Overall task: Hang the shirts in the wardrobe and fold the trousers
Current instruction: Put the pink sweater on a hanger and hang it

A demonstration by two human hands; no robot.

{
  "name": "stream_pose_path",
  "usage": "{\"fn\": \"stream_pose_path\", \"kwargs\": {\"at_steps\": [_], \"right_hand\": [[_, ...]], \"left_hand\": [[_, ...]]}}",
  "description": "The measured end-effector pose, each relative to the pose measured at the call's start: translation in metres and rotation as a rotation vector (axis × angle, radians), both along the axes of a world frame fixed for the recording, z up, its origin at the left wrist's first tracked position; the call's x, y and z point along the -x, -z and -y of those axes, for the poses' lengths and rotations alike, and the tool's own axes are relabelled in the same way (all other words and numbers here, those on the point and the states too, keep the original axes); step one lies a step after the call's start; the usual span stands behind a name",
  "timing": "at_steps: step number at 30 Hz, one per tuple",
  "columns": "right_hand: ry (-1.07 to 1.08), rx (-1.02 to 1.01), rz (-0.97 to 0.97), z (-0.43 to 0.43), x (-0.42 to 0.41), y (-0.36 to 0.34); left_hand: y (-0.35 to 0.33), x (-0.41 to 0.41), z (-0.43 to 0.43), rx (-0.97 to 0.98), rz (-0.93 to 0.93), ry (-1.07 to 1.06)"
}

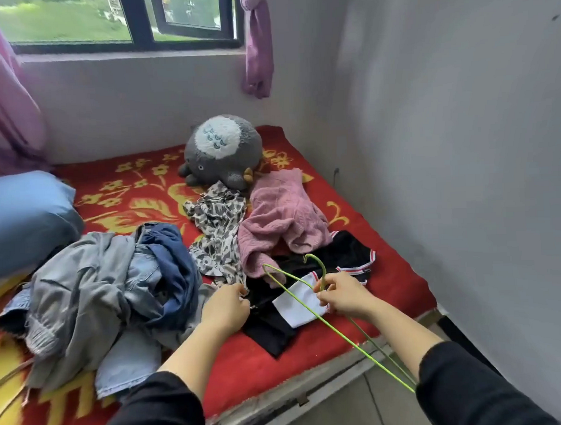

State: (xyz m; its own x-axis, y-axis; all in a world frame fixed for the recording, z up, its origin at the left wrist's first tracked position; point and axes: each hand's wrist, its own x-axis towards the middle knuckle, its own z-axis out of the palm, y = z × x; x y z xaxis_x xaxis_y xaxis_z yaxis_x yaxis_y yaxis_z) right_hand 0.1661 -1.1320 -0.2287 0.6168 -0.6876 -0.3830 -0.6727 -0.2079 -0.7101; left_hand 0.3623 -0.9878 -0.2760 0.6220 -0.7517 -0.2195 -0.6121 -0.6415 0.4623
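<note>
A black shirt with white and red trim lies flat on the red bed cover. My left hand pinches its edge near the collar. My right hand grips a green wire hanger at its neck, the hook pointing up over the black shirt. A pink knitted top and a leopard-print shirt lie just behind. To the left sits a heap of grey, denim and dark blue trousers.
A grey plush toy rests at the back of the red and yellow bed cover. A blue pillow is at the left. The white wall runs close along the right; the window and pink curtains are behind.
</note>
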Motion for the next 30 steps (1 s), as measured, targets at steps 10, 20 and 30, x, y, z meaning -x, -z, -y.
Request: {"fn": "stream_pose_path", "kwargs": {"at_steps": [10, 20, 30], "right_hand": [[0.129, -0.073, -0.028, 0.204, -0.026, 0.063], [0.141, 0.050, -0.105, 0.392, -0.064, 0.150], [0.109, 0.113, -0.096, 0.448, -0.077, 0.253]], "left_hand": [[0.069, -0.015, 0.201, -0.071, -0.115, 0.018], [0.159, -0.023, 0.382, -0.197, -0.241, -0.137], [0.267, -0.055, 0.445, -0.222, -0.291, -0.573]]}}
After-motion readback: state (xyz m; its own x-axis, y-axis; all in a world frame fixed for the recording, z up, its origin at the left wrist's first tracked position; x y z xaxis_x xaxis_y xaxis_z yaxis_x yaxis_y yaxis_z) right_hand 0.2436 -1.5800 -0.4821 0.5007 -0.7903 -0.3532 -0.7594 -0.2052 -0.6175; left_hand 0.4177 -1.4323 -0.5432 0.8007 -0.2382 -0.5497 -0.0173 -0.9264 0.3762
